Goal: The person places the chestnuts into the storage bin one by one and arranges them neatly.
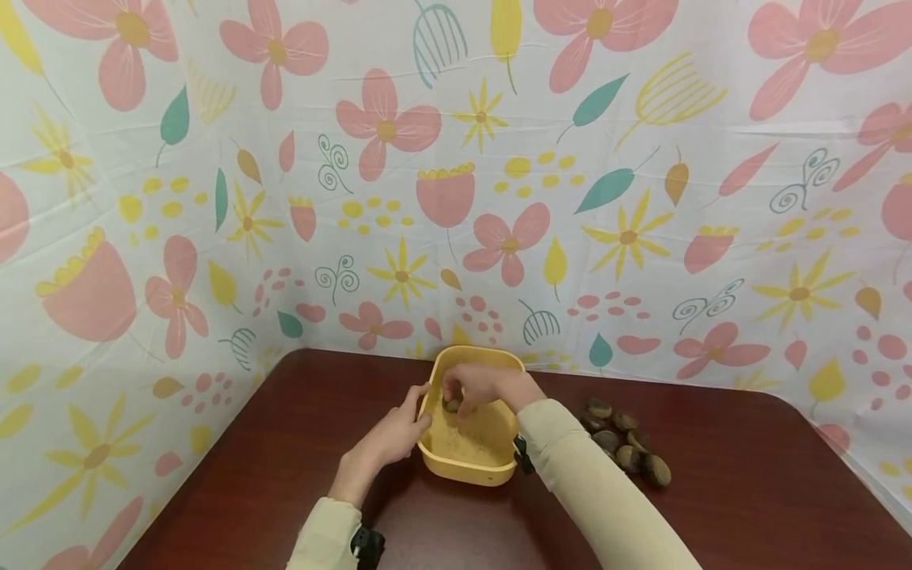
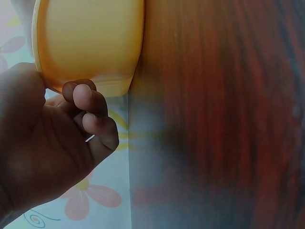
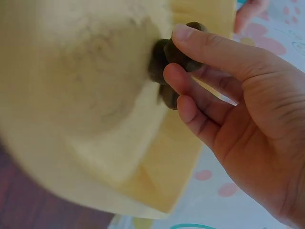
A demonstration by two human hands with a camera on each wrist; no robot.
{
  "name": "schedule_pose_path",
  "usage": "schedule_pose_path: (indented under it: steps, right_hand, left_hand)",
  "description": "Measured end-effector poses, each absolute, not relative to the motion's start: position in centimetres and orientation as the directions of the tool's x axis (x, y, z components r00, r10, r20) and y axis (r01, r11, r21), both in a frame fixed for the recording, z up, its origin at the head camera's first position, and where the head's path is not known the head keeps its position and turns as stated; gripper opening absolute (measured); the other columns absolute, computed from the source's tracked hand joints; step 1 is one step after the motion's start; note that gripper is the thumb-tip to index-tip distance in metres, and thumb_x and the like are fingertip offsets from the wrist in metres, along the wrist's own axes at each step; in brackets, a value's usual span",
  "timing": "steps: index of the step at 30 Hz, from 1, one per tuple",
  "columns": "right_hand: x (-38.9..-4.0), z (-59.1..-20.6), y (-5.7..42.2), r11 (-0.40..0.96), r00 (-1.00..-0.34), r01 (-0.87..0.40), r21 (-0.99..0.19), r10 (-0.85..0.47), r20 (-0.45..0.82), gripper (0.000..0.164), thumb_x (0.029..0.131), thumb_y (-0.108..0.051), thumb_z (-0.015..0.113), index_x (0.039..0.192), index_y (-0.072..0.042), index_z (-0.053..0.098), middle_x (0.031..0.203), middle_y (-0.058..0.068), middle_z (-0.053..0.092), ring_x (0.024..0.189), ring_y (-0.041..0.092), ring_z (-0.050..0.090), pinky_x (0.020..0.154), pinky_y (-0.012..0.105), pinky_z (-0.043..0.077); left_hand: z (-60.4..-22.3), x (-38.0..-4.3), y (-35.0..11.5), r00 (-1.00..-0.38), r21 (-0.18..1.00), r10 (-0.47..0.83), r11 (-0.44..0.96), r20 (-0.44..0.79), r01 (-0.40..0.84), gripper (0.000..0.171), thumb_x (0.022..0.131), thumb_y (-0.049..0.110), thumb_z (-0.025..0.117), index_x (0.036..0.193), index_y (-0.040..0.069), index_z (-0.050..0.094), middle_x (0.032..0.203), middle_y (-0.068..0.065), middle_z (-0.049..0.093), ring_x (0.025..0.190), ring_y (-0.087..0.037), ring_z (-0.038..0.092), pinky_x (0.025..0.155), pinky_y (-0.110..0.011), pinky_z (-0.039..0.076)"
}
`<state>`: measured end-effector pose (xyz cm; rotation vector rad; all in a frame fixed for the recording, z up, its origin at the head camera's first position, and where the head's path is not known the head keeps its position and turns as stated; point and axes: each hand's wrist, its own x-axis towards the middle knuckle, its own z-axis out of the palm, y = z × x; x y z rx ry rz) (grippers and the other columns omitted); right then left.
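A yellow plastic basin [image 1: 466, 472] stands on the table, tilted in the right wrist view by the camera angle. At its left side my left hand [image 1: 396, 430] grips the rim, thumb over the edge and fingers against the outer wall [image 2: 90, 43]. My right hand [image 1: 484, 385] reaches inside and pinches a dark brown clam [image 3: 183, 58] between thumb and fingers. Right behind that one, more dark clams [image 3: 157, 63] show near the basin wall. Sandy grit [image 1: 463, 439] dirties the basin floor.
To the right of the basin, a pile of several brown clams [image 1: 628, 459] lies on the dark reddish wood table [image 1: 748, 491], close to my right forearm. A flower-printed cloth [image 1: 499, 198] hangs behind the table and along its left.
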<state>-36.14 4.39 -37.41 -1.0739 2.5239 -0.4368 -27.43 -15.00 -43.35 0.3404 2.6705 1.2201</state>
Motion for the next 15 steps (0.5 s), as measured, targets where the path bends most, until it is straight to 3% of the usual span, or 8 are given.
schedule_pose_path:
  steps: [15]
  right_hand:
    - [-36.45,-37.43,3.42,0.687,-0.660,-0.597,-0.415,-0.714,-0.232,0.027,0.077,-0.006,0.083,0.097,-0.013,0.067,0.093,-0.002,0.064,0.073,0.010,0.060,0.067,0.025,0.051]
  left_hand:
    - [-43.47,-27.36,-14.93,-0.957,0.756,0.284,0.640,-0.066,0.138,0.055,0.107,0.028,0.038,0.158,0.021,0.019,0.054,0.000,0.044,0.042,-0.016,0.042,0.044,-0.031,0.039]
